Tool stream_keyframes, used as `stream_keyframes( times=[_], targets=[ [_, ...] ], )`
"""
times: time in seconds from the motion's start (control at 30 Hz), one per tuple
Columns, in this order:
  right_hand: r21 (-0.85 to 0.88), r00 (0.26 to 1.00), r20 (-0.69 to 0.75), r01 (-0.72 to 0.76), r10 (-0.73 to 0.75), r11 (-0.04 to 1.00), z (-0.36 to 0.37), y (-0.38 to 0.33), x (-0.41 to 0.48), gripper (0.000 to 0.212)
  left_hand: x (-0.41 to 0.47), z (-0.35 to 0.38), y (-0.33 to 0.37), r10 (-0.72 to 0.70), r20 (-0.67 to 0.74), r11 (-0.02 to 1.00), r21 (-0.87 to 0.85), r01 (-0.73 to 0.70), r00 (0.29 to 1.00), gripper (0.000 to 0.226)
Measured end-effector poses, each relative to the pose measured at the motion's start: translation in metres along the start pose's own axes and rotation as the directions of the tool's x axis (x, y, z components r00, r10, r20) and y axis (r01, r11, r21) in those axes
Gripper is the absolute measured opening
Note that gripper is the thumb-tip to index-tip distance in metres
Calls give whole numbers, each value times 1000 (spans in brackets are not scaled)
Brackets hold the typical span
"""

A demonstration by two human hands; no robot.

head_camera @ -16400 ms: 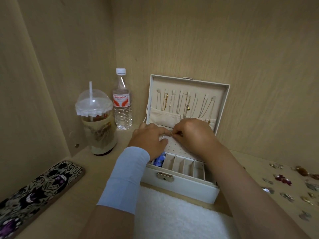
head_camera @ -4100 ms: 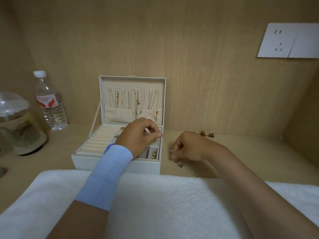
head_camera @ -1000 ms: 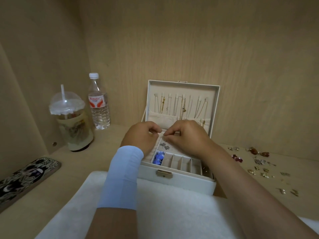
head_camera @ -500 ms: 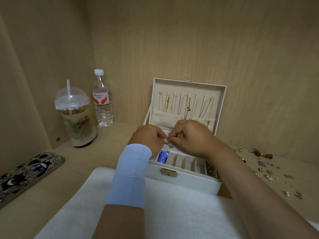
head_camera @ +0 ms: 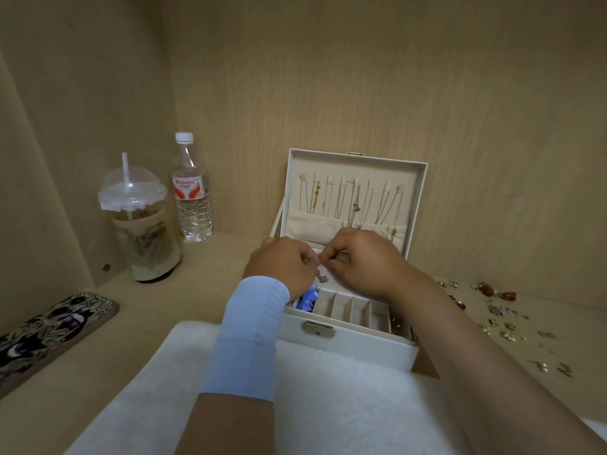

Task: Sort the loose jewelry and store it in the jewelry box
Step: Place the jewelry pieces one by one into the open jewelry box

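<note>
The white jewelry box point(head_camera: 348, 343) stands open on the wooden shelf, with several thin necklaces hanging inside its raised lid point(head_camera: 356, 192). Both hands meet over the box's perforated earring panel. My left hand point(head_camera: 282, 266) and my right hand point(head_camera: 364, 261) pinch a small silver star earring point(head_camera: 321, 274) between their fingertips, just above the panel. A blue piece point(head_camera: 308, 298) lies in the front left compartment. The other front compartments look bare. Loose jewelry point(head_camera: 499, 318) is scattered on the shelf to the right of the box.
A lidded drink cup with a straw point(head_camera: 139, 221) and a water bottle point(head_camera: 192, 192) stand at the back left. A patterned phone case point(head_camera: 49, 326) lies at the far left. A white fluffy towel point(head_camera: 295, 399) covers the shelf in front of the box.
The view has shifted slightly. Both hands stay together over the earring panel, and the silver earring now hangs visibly between the fingertips.
</note>
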State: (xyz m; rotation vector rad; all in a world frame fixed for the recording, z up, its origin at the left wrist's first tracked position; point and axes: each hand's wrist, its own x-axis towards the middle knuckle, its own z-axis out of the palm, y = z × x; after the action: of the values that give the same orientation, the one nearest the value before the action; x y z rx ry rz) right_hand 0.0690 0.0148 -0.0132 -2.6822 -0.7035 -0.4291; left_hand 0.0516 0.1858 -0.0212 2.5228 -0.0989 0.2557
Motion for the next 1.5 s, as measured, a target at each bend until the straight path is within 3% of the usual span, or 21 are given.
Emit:
stream_keyframes(
  times=[0.17, 0.3, 0.57, 0.73, 0.97, 1.27, 1.5],
  targets=[
    [80, 999, -27, -31, 33, 996, -3, 1, -2, 10, -2, 0, 2, 4, -10, 1000, -15, -4, 1000, 22],
    [185, 996, -30, -71, 78, 980, -18, 9, -11, 10, -6, -1, 13, 54, -96, 991, -116, -65, 994, 20],
    [161, 955, -18, -290, 296, 944, -71, 91, -77, 13, -20, 27, 80, 298, -69, 926, -220, -306, 952, 21],
    [-31, 887, 108, -448, 448, 894, -81, 140, -111, 17, -15, 63, 139, 404, 117, 912, -125, -390, 907, 21],
    [-36, 858, 117, -500, 501, 865, -71, 152, -117, 19, 6, 122, 176, 309, 380, 883, 225, -411, 872, 26],
    [-53, 840, 168, -515, 516, 855, -58, 153, -116, 24, 21, 141, 174, 243, 429, 885, 269, -380, 870, 28],
    [76, 837, 100, -546, 538, 835, -63, 152, -115, 14, 17, 134, 173, 300, 286, 891, 258, -375, 910, 28]
  ],
)
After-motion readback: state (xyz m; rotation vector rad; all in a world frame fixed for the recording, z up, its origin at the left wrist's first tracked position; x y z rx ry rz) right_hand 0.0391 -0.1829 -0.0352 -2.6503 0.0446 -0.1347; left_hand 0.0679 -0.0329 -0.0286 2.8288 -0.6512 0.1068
